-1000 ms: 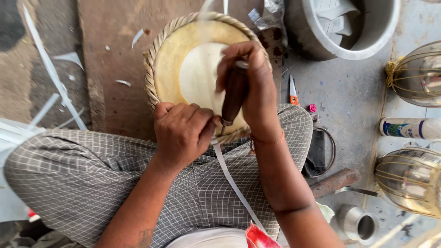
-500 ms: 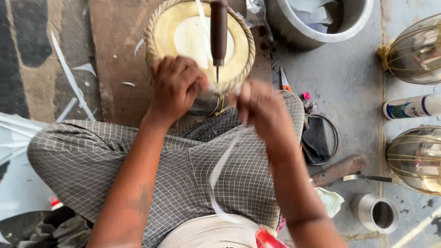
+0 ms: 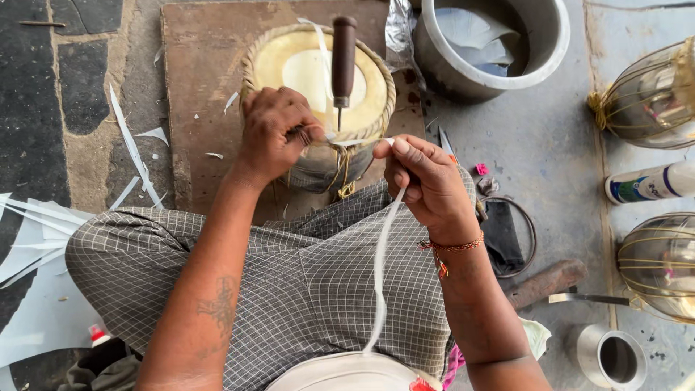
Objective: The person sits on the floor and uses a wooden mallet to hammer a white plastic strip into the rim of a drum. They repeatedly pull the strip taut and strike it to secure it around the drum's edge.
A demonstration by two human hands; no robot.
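A round pot with a woven yellow rim stands on a brown board in front of my knees. An awl with a dark wooden handle is stuck upright in the near rim. My left hand grips the rim beside the awl, fingers curled. My right hand pinches the end of a thin white strip, which runs down to my lap. The strip's tip sits close to the awl's point.
A grey metal basin stands behind the pot. Wire-wrapped round vessels line the right edge, with a white tube, a small metal cup and a wooden-handled tool. White strip offcuts lie left.
My right hand let go of the awl, left it standing in the rim, and took the white strip. My left hand moved up onto the pot's rim.
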